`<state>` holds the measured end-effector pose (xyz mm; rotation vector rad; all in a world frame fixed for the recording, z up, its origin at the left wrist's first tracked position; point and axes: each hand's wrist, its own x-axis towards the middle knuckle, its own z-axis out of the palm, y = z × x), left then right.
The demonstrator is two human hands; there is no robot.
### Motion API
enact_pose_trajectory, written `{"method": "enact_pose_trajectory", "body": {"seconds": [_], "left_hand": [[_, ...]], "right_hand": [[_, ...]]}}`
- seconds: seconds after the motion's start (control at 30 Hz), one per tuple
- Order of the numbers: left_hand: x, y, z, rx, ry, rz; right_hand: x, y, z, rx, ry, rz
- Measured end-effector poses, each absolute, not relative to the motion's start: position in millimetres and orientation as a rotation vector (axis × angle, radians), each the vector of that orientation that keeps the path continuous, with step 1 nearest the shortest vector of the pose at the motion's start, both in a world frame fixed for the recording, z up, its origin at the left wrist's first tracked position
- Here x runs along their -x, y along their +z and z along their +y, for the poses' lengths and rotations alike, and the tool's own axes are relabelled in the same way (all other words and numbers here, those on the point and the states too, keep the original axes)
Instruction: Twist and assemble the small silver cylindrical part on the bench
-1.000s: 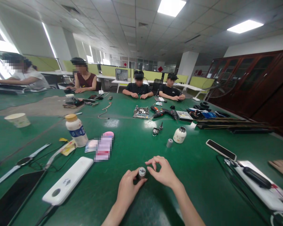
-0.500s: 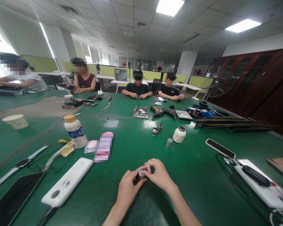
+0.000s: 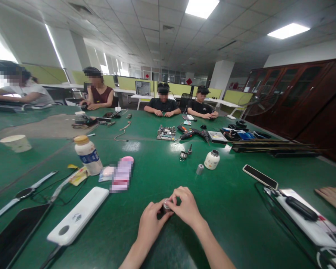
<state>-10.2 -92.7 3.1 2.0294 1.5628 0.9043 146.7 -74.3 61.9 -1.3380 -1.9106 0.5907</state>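
Close in front of me, my left hand [image 3: 150, 220] is curled around a small grey metal cylinder [image 3: 166, 205], its fingers at the sides. My right hand [image 3: 185, 206] is closed, with thumb and forefinger pinched at the top of the same cylinder. The fingers cover part of it, so I cannot tell whether a smaller part is between them. A similar grey cylinder [image 3: 200, 169] stands on the green table farther off. Beside that is a white round bottle [image 3: 212, 160] without a lid. A small metal part with a ring [image 3: 183, 155] and a dark pointed piece [image 3: 190, 149] lie behind.
On the left are a white power strip [image 3: 78, 216], a tablet [image 3: 18, 233], a watch [image 3: 24, 193] and a capped bottle [image 3: 88, 155]. A phone [image 3: 260, 176] and another person's hand [image 3: 333, 198] are right. A circuit board [image 3: 166, 132] and drill [image 3: 198, 135] lie farther back.
Both hands stay at the cylinder, with only a slight shift of the right fingers over its top. The whole view has moved a little.
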Motion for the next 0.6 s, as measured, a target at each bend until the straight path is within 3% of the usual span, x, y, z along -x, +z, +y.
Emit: {"method": "enact_pose_trajectory", "body": {"seconds": [0.6], "left_hand": [[10,5,-93,-1.997,0.885,1.577]], "right_hand": [[-155,56,-72,1.273,0.723,-1.953]]}}
